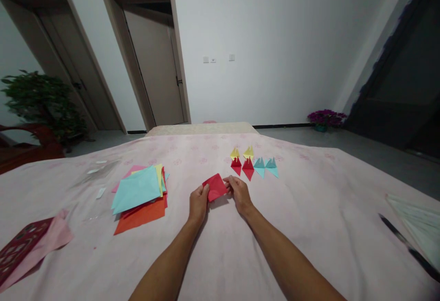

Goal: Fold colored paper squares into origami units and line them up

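A small folded square of red paper [215,187] is held up just above the pink-white cloth. My left hand [199,202] pinches its left edge, thumb on top. At its right corner my right hand [239,192] has its fingers closed on the paper's edge. Beyond my right hand stand folded paper shapes with pointed tips: yellow ones [248,153], red ones [248,168] and light blue ones [271,166]. To the left lies a loose stack of coloured sheets, a light blue sheet [137,189] on top and an orange sheet [142,216] at the bottom.
Clear plastic wrapping [98,200] lies left of the stack. A dark red patterned item [24,248] sits at the near left on pink cloth. A black pen [405,241] and a pale packet [417,220] are at the right edge of the cloth-covered table [302,227].
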A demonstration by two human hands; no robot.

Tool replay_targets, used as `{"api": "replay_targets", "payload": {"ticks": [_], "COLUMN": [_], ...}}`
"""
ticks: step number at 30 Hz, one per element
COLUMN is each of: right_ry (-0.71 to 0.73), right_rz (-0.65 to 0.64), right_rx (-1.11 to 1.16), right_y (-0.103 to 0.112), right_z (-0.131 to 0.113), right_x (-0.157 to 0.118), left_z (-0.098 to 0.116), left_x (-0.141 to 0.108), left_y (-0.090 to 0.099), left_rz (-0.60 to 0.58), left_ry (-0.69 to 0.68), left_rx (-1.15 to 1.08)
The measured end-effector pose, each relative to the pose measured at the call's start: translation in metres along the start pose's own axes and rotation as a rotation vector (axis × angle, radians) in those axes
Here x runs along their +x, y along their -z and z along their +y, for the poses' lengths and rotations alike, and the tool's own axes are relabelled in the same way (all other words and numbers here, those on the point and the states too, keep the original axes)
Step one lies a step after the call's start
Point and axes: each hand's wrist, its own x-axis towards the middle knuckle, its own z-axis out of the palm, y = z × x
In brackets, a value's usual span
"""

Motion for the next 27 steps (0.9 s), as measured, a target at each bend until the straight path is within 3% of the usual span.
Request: {"api": "replay_targets", "payload": {"ticks": [4, 7, 14, 18, 27], "right_ry": [-0.021, -0.017, 0.017, 0.193, 0.447], "right_rz": [-0.117, -0.149, 0.036, 0.229, 0.181], "right_rx": [-0.01, -0.038, -0.034, -0.083, -0.346], "right_y": [-0.003, -0.007, -0.006, -0.007, -0.006], "right_z": [-0.005, -0.005, -0.006, -0.005, -0.006], "right_x": [-0.005, -0.007, -0.004, -0.008, -0.015], "left_z": [-0.001, -0.001, 0.002, 0.005, 0.008], "left_x": [0.0, 0.001, 0.002, 0.004, 0.01], "left_y": [0.003, 0.003, 0.003, 0.003, 0.001], "left_rz": [0.113, 0.124, 0.001, 0.002, 0.008], "left_ry": [0.02, 0.036, 0.141, 0.186, 0.293], "left_rx": [-0.019, -0.059, -0.232, -0.388, -0.527]}}
